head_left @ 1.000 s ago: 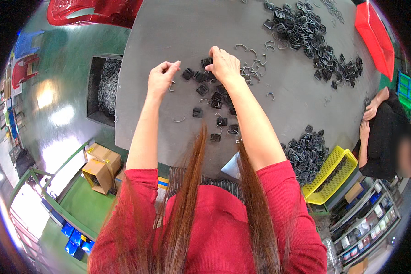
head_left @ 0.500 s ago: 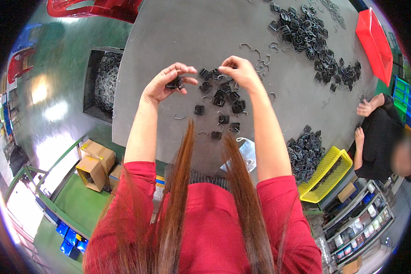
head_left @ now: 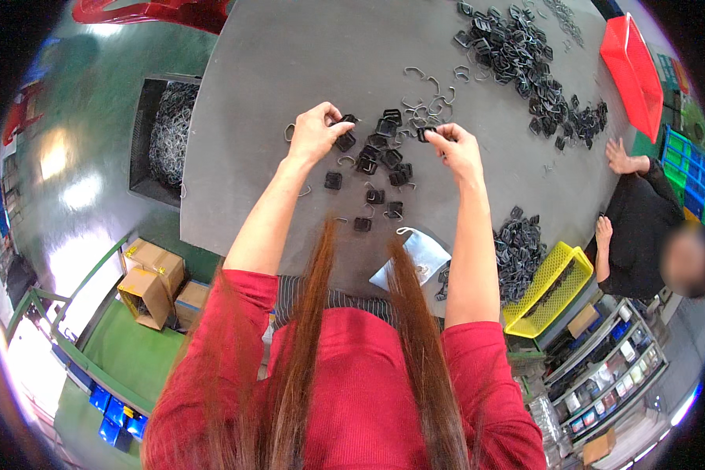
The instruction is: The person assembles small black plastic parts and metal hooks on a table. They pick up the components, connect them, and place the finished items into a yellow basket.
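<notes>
Pinching a small black piece (head_left: 425, 134) between thumb and fingertips: person's right hand (head_left: 458, 155), 3 o'clock of the loose cluster of black squarish pieces (head_left: 366, 164). Left hand (head_left: 312, 135) sits at 10 o'clock of that cluster, thumb and forefinger closed on another black piece (head_left: 347, 120); one more black square (head_left: 345, 142) just under the fingertips, can't tell if it's held too. Hands apart, cluster mostly between and below them, some pieces with a metal hook at the edge. Clock directions from cluster centre: loose bent metal hooks (head_left: 431, 107) at 1; big heap of black pieces (head_left: 513, 55) at 2, well apart; light-blue item with white loop (head_left: 415, 258) at 5, near the table edge; second heap (head_left: 518, 254) at 4, yellow basket (head_left: 534, 311) just beside it. All loose parts on grey table (head_left: 290, 63). Red bin (head_left: 633, 78) between 2 and 3, far edge. Co-worker's hand (head_left: 623, 158) at 3, spread on the edge. Dark crate (head_left: 143, 149) of metal parts at 9, off the table.
</notes>
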The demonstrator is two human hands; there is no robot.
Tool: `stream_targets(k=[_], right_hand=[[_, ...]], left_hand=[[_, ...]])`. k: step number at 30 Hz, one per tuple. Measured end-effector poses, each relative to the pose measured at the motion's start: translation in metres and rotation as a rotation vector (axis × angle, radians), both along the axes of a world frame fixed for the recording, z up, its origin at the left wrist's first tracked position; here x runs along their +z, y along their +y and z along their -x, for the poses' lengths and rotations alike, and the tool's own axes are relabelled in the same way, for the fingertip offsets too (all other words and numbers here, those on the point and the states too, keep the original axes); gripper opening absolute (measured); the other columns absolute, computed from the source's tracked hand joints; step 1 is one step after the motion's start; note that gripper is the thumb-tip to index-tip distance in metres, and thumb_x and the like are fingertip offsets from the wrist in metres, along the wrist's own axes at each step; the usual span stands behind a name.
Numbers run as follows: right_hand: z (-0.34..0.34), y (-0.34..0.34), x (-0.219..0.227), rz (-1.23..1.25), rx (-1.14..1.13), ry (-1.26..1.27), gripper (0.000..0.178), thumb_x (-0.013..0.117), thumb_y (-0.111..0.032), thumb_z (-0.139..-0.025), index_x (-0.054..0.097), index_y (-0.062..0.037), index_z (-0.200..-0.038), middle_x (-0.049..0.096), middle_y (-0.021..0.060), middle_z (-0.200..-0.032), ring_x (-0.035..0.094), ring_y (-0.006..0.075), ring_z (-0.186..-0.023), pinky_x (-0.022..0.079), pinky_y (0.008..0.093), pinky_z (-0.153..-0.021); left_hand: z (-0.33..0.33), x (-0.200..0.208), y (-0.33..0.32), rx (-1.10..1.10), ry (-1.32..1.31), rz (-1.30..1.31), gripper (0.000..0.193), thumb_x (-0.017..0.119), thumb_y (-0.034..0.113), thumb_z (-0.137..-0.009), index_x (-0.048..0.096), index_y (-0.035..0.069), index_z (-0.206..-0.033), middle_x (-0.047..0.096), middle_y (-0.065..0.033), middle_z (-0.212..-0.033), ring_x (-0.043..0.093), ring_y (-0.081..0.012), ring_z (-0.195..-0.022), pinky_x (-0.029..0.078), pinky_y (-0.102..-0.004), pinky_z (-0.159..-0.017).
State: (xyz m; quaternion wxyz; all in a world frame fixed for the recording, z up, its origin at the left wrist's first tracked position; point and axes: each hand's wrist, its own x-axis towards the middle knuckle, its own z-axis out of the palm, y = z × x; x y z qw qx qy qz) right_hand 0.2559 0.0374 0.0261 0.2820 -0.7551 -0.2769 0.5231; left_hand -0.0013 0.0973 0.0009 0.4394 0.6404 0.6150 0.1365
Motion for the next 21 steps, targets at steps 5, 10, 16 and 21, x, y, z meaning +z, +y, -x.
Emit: stream_targets(k=[5,10,16,21], right_hand=[[-0.011,-0.034,0.003,0.017,-0.116,0.191,0.049,0.076,-0.012,-0.07,0.05,-0.0041,-0.11,0.06,0.0024,-0.073,0.052,0.0063,-0.055,0.035,0.0188,-0.044],[-0.014,-0.056,-0.008,0.112,-0.138,0.194,0.035,0.075,-0.015,-0.072,0.058,-0.0043,-0.101,0.063,0.0028,-0.077,0.054,0.0067,-0.053,0.035,0.0187,-0.042],[-0.018,-0.07,0.002,0.003,-0.288,0.352,0.022,0.073,-0.018,-0.075,0.063,-0.0061,-0.091,0.06,-0.0003,-0.076,0.054,0.0054,-0.057,0.036,0.0176,-0.044],[-0.023,-0.08,0.026,-0.359,-0.39,0.969,0.015,0.062,-0.012,-0.083,0.058,-0.0073,-0.097,0.06,0.0054,-0.088,0.057,0.0134,-0.069,0.038,0.0208,-0.046]], left_hand=[[0.027,0.025,0.01,0.097,-0.603,0.58,0.02,0.073,0.02,-0.076,0.057,0.008,-0.077,0.053,0.0035,-0.069,0.047,-0.0041,-0.059,0.037,-0.0195,-0.048],[0.043,0.032,0.009,0.075,-0.597,0.632,0.021,0.067,0.016,-0.081,0.06,0.007,-0.098,0.055,0.0021,-0.073,0.05,-0.0047,-0.061,0.04,-0.0201,-0.049],[0.032,0.036,0.003,0.183,-1.055,0.795,0.018,0.058,0.023,-0.088,0.058,0.008,-0.097,0.06,-0.0003,-0.083,0.06,-0.0104,-0.079,0.052,-0.0237,-0.058],[-0.013,0.014,0.002,0.265,-0.709,0.715,0.019,0.058,0.028,-0.088,0.059,0.01,-0.094,0.06,-0.0012,-0.086,0.061,-0.013,-0.074,0.052,-0.024,-0.057]])
